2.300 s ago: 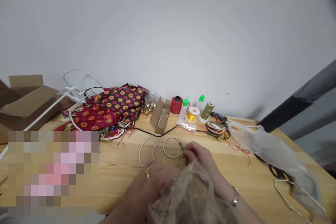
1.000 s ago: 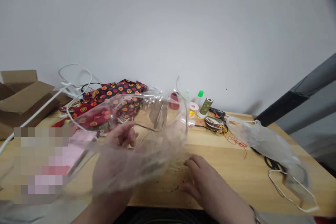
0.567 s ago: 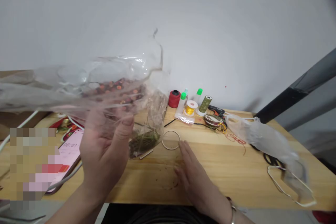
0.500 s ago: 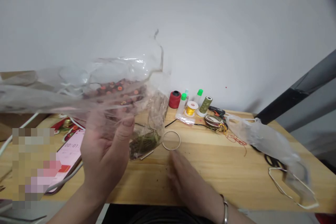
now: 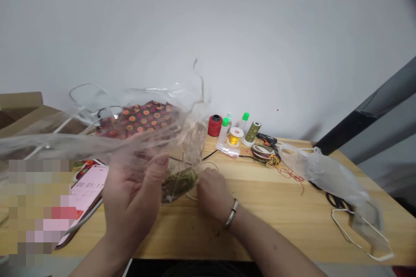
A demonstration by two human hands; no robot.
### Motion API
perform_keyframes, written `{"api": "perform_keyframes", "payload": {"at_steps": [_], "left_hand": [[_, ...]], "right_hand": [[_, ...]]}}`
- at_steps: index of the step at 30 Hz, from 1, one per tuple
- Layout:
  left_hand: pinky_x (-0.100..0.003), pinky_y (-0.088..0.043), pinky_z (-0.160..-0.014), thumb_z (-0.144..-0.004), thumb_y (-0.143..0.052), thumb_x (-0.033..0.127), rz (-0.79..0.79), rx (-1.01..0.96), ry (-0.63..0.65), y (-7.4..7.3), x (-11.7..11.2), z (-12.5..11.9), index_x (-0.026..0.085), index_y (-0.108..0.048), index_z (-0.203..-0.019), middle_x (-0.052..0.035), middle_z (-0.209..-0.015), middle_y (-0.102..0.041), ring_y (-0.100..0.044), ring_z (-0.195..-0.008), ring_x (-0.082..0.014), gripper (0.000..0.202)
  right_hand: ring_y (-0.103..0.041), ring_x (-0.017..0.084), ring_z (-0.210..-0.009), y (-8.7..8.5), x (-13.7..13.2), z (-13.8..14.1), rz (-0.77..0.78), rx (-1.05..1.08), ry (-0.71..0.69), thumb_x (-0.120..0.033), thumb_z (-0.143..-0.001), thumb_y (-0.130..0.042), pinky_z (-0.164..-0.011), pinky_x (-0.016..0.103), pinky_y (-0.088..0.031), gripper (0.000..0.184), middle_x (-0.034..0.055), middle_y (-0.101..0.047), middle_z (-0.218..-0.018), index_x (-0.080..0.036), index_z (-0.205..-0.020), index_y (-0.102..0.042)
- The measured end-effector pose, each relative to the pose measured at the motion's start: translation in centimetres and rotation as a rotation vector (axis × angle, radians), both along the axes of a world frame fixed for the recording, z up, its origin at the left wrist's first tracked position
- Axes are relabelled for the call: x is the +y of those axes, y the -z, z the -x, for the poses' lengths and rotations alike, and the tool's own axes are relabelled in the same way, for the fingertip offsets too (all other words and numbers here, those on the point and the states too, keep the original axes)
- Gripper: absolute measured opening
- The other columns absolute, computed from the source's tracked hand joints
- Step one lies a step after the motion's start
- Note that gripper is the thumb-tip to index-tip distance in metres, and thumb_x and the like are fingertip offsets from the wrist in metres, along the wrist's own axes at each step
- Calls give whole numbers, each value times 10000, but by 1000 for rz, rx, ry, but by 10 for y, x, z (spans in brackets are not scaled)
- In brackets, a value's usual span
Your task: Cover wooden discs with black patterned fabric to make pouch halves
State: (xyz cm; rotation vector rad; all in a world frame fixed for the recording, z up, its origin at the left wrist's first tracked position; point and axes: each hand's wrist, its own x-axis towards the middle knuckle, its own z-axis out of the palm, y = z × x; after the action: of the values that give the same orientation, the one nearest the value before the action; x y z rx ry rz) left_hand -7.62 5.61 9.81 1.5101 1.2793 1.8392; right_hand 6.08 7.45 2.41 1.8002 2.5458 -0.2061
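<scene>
Left hand (image 5: 131, 199), centre frame: fingers clenched on clear plastic bag (image 5: 136, 134) (raised off surface (image 5: 276, 207)). Right hand (image 5: 212, 192): grip indeterminable, at bag's moss-filled corner (image 5: 177, 181). Contents not yet removed.

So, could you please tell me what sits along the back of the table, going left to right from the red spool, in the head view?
red thread spool → green-capped bottle → yellow thread reel → olive thread cone → coiled cords → white plastic bag

Single head-worn view, facing forward and down, close over table (image 5: 292, 207)
</scene>
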Motion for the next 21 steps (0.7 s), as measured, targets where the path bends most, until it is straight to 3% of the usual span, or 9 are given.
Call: {"api": "perform_keyframes", "payload": {"at_steps": [3,8,11,17,21], "left_hand": [[-395,-387,-1020,-826,-619,346,28,18,37,5,-1,0,173,-564,-1158,-68,-1128,-638,-584,-1084,-232,378],[-403,-366,-1037,-839,-588,371,123,154,113,22,1,-6,192,-588,-1120,-54,-1036,-656,-550,-1128,-241,334],[-406,-428,-973,-836,-578,380,140,123,165,31,2,-13,203,-598,-1062,-39,-945,-669,-576,-1076,-241,287],[-371,-480,-893,-805,-593,380,91,143,150,40,4,-15,181,-606,-960,-64,-1012,-633,-580,-1045,-236,252],[-367,-489,-864,-798,-592,391,86,205,116,42,3,-12,175,-612,-953,-75,-1025,-625,-598,-984,-230,266]], "right_hand": [[-654,271,-835,-3,-8,-31,49,-66,81,-27,-790,-484,-666,331,-508,209,195,-666,-859,-58,-887,-667],[-681,240,-808,-10,-33,-73,130,-133,110,-7,-773,-505,-690,282,-513,208,171,-702,-829,-86,-836,-688],[-679,233,-809,-11,-42,-83,145,-133,111,9,-772,-493,-701,275,-502,226,159,-707,-827,-101,-810,-686],[-660,223,-753,-12,-42,-96,71,-68,174,-96,-835,-479,-646,267,-442,176,133,-688,-777,-124,-800,-649],[-634,184,-703,-13,-41,-102,36,5,198,-82,-817,-469,-610,247,-396,162,81,-671,-741,-147,-794,-616]]}}
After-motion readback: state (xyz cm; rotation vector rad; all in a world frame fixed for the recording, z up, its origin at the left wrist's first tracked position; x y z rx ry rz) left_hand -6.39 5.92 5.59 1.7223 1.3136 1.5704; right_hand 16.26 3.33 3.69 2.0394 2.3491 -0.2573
